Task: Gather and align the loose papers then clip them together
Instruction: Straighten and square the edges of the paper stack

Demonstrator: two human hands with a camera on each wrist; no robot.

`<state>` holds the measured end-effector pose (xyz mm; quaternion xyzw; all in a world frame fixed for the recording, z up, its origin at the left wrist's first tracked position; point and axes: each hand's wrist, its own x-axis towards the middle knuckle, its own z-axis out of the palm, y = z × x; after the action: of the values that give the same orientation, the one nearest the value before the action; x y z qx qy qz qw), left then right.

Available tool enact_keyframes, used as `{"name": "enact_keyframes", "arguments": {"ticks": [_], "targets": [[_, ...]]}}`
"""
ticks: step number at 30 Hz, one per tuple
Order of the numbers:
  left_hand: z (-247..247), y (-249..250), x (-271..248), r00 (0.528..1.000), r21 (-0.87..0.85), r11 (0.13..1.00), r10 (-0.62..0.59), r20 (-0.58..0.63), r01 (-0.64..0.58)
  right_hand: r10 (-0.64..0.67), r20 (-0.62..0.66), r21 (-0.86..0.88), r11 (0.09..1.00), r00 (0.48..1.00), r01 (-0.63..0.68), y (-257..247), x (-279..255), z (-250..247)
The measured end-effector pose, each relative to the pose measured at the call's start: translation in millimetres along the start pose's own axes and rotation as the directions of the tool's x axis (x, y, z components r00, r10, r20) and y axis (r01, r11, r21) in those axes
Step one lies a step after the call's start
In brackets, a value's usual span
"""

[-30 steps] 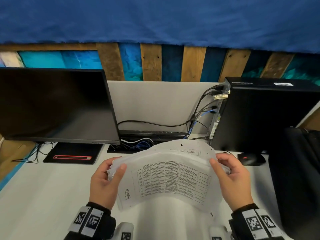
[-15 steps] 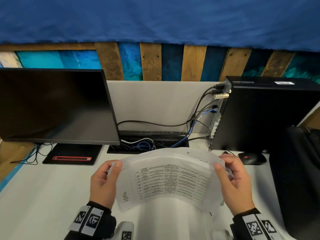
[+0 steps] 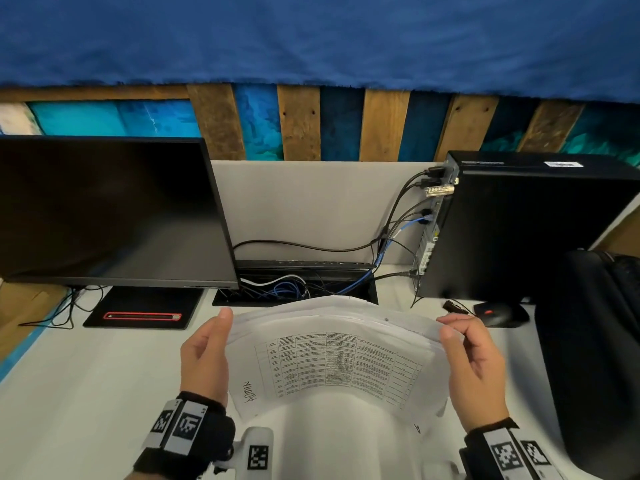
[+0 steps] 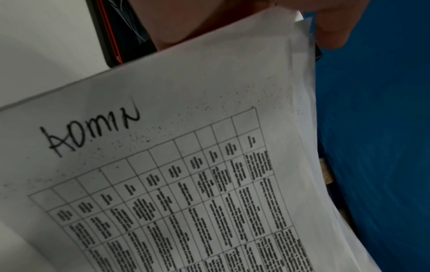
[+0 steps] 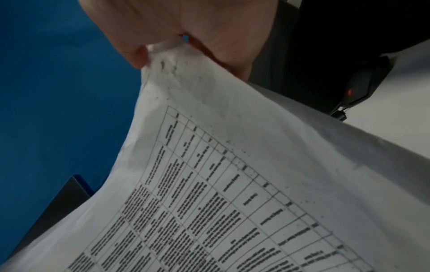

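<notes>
A sheaf of white papers (image 3: pixel 332 362) is held up over the desk, bowed upward in the middle; its top sheet shows a printed table and the handwritten word "ADMIN". My left hand (image 3: pixel 207 351) grips the sheaf's left edge, thumb on the front. My right hand (image 3: pixel 467 355) pinches the right edge near the top corner. The left wrist view shows the papers (image 4: pixel 186 165) close up with the left hand (image 4: pixel 256 22) at their top edge. In the right wrist view the right hand (image 5: pixel 177 33) pinches the corner of the papers (image 5: pixel 232 184). The sheets' far edges are staggered. No clip is visible.
A dark monitor (image 3: pixel 104 209) stands at the left on a black base (image 3: pixel 142 306). A black computer tower (image 3: pixel 526 223) stands at the right with cables (image 3: pixel 398 237) running to a cable tray (image 3: pixel 298 278). A black mouse (image 3: pixel 498 311) lies by the tower. A black bag (image 3: pixel 595 358) is far right.
Both hands have raised the sheaf a little and moved slightly apart along its edges; the far edges of the sheets now sit closer together.
</notes>
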<state>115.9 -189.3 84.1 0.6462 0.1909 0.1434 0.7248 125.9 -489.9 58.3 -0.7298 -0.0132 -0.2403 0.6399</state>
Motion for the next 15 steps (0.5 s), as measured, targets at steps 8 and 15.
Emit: {"name": "enact_keyframes", "arguments": {"ticks": [8, 15], "targets": [[3.2, 7.6, 3.0, 0.998, -0.059, 0.998, -0.038, -0.057, 0.035, 0.002, -0.030, -0.051, 0.999, 1.000, -0.004, -5.2, 2.4, 2.7], [5.1, 3.7, 13.1, 0.998, 0.004, 0.999, -0.035, -0.058, 0.035, 0.049, -0.104, -0.069, 0.996, 0.993, -0.057, -4.2, 7.5, 7.2]]}}
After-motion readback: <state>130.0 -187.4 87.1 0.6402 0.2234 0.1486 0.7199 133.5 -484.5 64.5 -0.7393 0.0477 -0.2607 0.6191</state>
